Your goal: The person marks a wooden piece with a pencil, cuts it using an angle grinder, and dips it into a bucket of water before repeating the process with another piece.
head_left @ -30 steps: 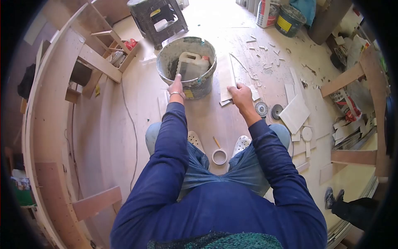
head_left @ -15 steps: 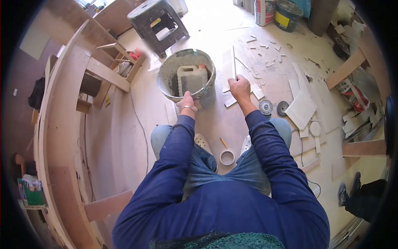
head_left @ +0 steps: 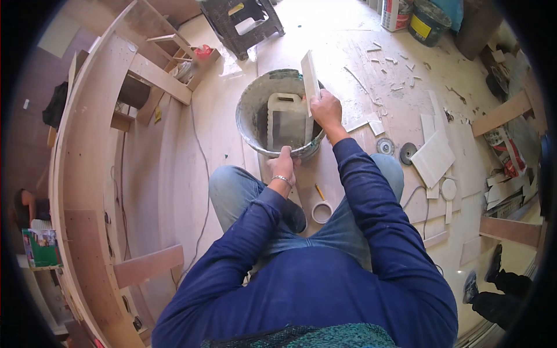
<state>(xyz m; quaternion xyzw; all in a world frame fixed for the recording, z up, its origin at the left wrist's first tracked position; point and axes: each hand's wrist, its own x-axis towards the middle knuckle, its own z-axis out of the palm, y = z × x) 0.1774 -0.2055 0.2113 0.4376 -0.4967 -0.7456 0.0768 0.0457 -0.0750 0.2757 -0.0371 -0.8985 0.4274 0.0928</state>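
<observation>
A mortar-stained bucket (head_left: pixel 248 132) stands in front of my knees, with a plastic jerrycan (head_left: pixel 284 106) inside it. My left hand (head_left: pixel 282 165) is closed on the bucket's near rim, thumb upward. In my right hand (head_left: pixel 326 109) is a narrow off-white tile strip (head_left: pixel 310 78), gripped at its lower end and tilted upward. The strip overlaps the bucket's right rim and hides part of the jerrycan. Between my feet lie a roll of tape (head_left: pixel 321 213) and a pencil (head_left: pixel 319 191).
Grinding discs (head_left: pixel 408 153), a square tile (head_left: pixel 432 155) and several offcuts litter the floor to my right. A dark step stool (head_left: pixel 246 29) stands beyond the bucket. Wooden framing (head_left: pixel 87 174) runs along the left, beside a cable (head_left: pixel 203 168). Another person's shoes (head_left: pixel 470 287) show at lower right.
My right hand has lifted the tile strip from beside the bucket to over its right rim. The bucket, with my left hand on its rim, now appears closer to me.
</observation>
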